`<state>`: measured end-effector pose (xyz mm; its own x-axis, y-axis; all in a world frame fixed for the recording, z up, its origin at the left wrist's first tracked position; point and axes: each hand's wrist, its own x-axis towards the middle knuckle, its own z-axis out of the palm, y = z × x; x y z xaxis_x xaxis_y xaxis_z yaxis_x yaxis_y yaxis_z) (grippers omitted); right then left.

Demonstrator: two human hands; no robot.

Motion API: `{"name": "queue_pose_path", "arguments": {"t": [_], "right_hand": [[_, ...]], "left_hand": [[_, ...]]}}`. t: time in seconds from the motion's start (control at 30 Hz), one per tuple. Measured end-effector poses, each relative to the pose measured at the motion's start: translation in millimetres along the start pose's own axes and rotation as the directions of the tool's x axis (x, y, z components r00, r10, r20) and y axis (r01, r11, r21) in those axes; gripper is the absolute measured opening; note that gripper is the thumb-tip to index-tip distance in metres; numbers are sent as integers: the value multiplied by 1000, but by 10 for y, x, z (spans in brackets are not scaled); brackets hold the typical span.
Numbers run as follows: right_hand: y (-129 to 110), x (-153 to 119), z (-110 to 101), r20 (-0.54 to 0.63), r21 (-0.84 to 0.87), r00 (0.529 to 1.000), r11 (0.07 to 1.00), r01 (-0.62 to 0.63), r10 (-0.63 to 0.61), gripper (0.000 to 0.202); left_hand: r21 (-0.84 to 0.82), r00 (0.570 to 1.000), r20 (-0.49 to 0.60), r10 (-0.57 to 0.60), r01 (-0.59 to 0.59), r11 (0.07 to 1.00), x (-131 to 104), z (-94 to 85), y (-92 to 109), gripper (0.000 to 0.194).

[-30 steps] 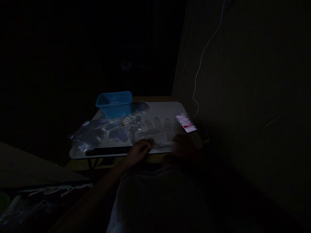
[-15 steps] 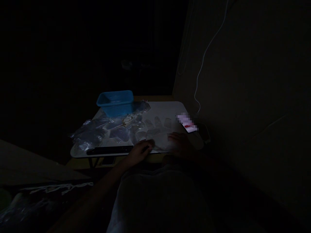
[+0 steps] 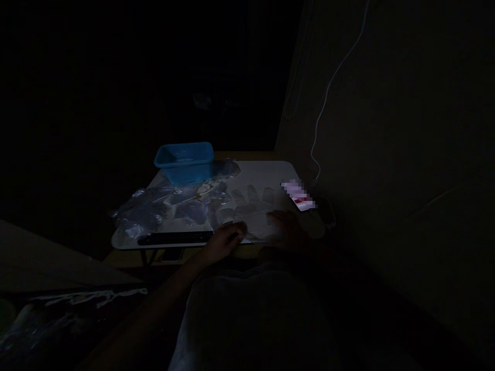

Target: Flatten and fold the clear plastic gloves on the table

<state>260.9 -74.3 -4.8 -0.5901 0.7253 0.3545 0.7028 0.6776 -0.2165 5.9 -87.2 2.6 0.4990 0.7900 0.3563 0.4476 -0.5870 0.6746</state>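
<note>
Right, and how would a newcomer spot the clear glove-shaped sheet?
Find the white table, then the left hand and right hand at its near edge. The glove-shaped sheet lies between and just beyond them. It's spread flat, rounded finger shapes pointing away from the person, unlike the crumpled plastic left of it.

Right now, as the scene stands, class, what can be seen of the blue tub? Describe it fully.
The blue tub looks like smooth plastic, roughly rectangular, with rounded corners, a rolled rim and walls narrowing towards the base. It has no lid and stands upright at the far left of the white tabletop. A faint pale patch shows inside, too dim to identify. Crumpled clear plastic lies close around its base, seemingly touching it. Neither hand touches the tub.
</note>
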Motion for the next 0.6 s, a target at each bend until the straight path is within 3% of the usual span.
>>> {"name": "queue_pose_path", "arguments": {"t": [0.2,0.37,0.6], "right_hand": [[-16,29,45,-67,164,997,986,37,-26,80],[-51,55,60,-49,207,999,978,-3,13,87],[68,-62,40,-73,149,996,988,-43,54,64]], "left_hand": [[3,1000,3,-18,18,1000,-2,11,-26,17],[-18,999,-16,-46,45,999,-2,11,-13,17],[-88,982,-38,-184,180,980,39,-41,22,23]]}}
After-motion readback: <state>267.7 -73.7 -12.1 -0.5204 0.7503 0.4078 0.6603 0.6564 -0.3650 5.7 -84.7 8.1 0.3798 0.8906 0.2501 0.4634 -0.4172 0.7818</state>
